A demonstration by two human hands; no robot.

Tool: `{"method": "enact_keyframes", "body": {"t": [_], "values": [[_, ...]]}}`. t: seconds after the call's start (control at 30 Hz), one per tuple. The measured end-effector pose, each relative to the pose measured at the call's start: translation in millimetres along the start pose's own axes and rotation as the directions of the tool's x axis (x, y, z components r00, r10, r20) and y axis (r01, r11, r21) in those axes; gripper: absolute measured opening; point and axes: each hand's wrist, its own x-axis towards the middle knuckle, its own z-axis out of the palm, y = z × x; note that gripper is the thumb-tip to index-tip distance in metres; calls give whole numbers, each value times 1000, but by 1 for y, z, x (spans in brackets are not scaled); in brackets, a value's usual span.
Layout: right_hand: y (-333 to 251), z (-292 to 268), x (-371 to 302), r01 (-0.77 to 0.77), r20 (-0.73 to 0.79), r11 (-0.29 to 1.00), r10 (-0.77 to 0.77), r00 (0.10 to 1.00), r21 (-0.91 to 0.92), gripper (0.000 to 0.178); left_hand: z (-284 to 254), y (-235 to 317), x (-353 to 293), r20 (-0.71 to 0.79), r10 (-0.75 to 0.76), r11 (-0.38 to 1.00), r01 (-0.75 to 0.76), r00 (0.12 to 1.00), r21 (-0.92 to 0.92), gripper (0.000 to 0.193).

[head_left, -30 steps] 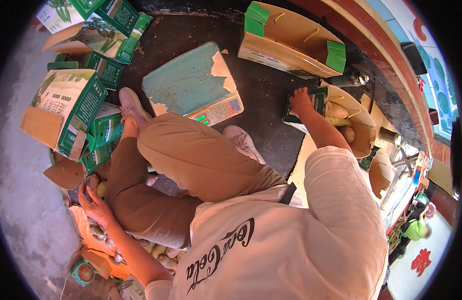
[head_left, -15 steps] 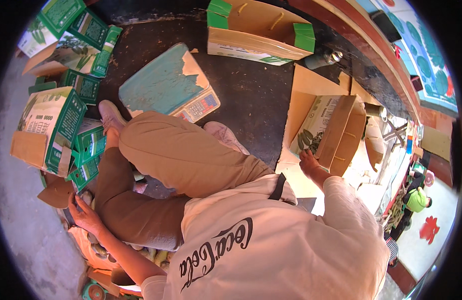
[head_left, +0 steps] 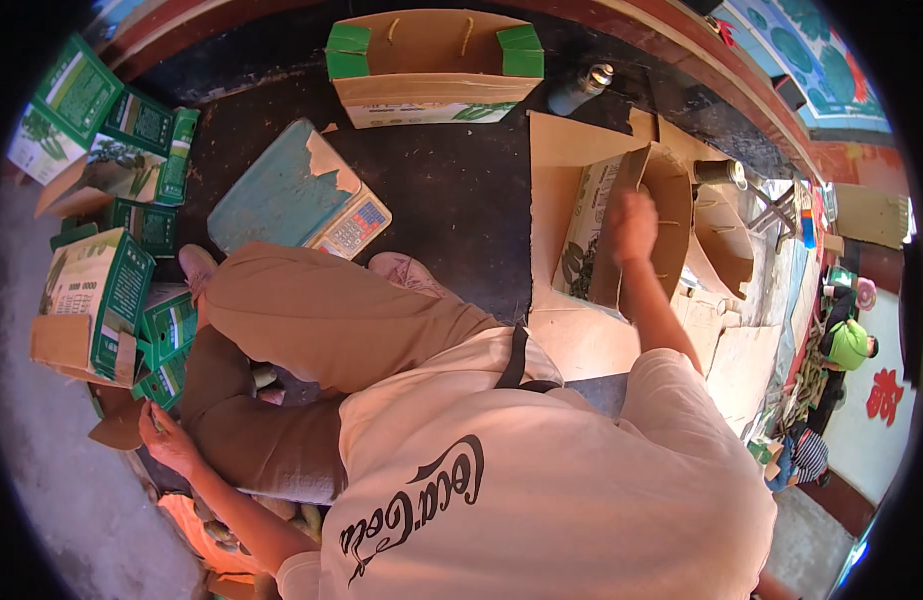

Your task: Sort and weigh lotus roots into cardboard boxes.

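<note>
My right hand [head_left: 633, 226] is over an open cardboard carton [head_left: 589, 240] with a printed side and yellow rope handles, at the right. Motion blurs its fingers, so whether they grip the carton's edge cannot be told. At the lower left, my left hand [head_left: 171, 442] has its fingers stretched out beside a brown cardboard flap [head_left: 119, 430]. The fingertips meet or nearly meet the flap's edge. Just above stands a green and white carton [head_left: 86, 305].
An open carton with green corners [head_left: 436, 95] stands at the far side, near a flask [head_left: 579, 90]. A worn blue platform scale [head_left: 271, 190] lies before my legs. Green cartons [head_left: 141, 150] pile up at left. Flattened cardboard [head_left: 556, 335] covers the right. People [head_left: 847, 345] sit farther right.
My right hand has moved from the near end of the right-hand carton farther up along it. My left hand stays by the flap. The whole view has shifted a little.
</note>
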Motion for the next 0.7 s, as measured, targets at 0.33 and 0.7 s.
{"method": "enact_keyframes", "body": {"t": [0.33, 0.7], "values": [[183, -11, -22, -506, 418, 693, 717, 558, -514, 44, -2, 0, -14, -9, -4, 999, 5, 1000, 35, 22], [228, 17, -59, -329, 587, 829, 554, 590, -452, 27, -8, 12, -18, -59, -89, 995, 91, 994, 31, 21]]}}
